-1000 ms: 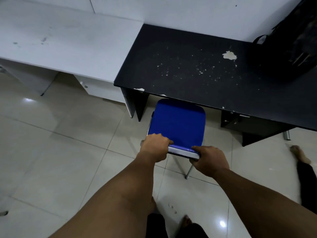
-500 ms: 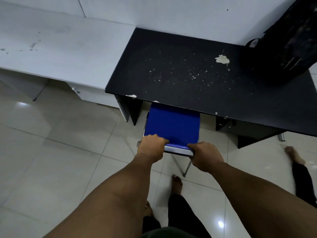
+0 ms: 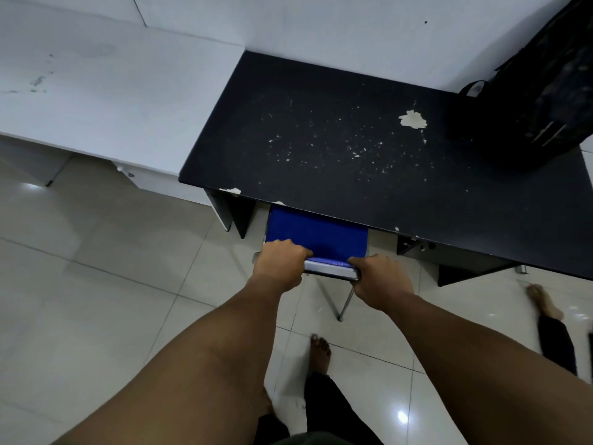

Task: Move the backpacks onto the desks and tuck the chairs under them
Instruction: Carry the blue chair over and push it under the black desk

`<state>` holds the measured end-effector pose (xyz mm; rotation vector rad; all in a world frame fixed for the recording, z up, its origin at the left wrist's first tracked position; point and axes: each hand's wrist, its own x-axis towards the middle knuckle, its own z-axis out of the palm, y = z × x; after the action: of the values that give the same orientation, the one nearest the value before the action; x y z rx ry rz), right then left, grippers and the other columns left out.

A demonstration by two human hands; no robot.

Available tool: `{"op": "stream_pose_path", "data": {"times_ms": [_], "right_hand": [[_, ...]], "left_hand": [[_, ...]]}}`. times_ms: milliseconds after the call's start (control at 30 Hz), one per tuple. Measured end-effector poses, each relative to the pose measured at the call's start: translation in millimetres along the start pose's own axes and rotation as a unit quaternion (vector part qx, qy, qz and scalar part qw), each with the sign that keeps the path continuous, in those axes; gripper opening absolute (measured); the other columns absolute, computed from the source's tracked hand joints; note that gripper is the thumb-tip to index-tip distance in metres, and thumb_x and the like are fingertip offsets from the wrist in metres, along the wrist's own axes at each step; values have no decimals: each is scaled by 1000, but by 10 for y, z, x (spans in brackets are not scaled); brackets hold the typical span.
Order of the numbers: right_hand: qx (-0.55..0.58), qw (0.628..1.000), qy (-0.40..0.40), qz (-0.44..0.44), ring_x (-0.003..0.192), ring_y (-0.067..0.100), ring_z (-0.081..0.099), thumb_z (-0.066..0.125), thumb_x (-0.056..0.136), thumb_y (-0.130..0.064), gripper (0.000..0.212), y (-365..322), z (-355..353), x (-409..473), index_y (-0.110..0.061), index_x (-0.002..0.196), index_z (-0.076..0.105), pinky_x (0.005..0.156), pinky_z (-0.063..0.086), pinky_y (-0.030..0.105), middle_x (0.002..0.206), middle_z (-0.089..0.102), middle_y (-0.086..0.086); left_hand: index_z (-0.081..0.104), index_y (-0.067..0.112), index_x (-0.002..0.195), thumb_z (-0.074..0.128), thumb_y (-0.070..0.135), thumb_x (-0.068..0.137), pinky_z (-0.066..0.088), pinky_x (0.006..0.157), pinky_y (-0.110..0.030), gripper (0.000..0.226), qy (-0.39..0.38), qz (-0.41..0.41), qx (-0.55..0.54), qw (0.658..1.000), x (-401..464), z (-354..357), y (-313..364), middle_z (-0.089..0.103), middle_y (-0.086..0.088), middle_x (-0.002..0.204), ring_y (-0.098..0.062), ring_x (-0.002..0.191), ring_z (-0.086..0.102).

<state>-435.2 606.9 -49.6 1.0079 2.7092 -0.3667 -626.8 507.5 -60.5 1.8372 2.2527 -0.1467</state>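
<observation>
Here both arms reach straight out, left hand (image 3: 281,263) and right hand (image 3: 380,281) gripping the blue chair (image 3: 316,237) backrest, its seat partly under the black desk (image 3: 321,149) edge at mid-frame.

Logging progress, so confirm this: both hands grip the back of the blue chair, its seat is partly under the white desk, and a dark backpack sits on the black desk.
One detail is wrong. The blue chair is partly under the black desk, not the white desk, as the head view shows. The left hand and right hand do grip its back, and the dark backpack sits on the black desk.
</observation>
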Motion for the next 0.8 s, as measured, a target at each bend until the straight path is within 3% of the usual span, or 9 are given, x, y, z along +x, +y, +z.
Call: {"op": "stream_pose_path", "data": {"times_ms": [233,467,567,800], "right_hand": [[3,1000,11,14,73,14,62,62,90,-33,20,100,-95,257,-30,110,64,68,55,31,83,67,-6],[9,999,27,32,79,16,65,63,91,-33,33,223,-175,502,-29,124,61,72,58,34,94,71,-3],[5,999,27,42,80,16,66,65,90,-30,31,316,-232,614,-31,120,62,73,59,36,95,71,-4],[11,998,38,48,91,16,65,67,89,-26,40,386,-245,742,-28,128,60,81,56,33,107,69,-4]], "left_hand": [[58,35,126,65,29,88,55,72,-33,39,-8,22,14,1000,406,-35,-123,69,3,94,-17,81,64],[59,35,126,65,29,87,53,72,-34,40,-1,45,28,999,801,-101,-207,69,3,97,-19,84,65],[62,34,122,66,27,86,49,68,-33,37,14,40,26,999,949,-137,-163,70,3,93,-20,82,65],[62,34,118,67,32,86,55,74,-34,32,11,57,10,998,1117,-149,-200,69,5,91,-16,79,65]]}}
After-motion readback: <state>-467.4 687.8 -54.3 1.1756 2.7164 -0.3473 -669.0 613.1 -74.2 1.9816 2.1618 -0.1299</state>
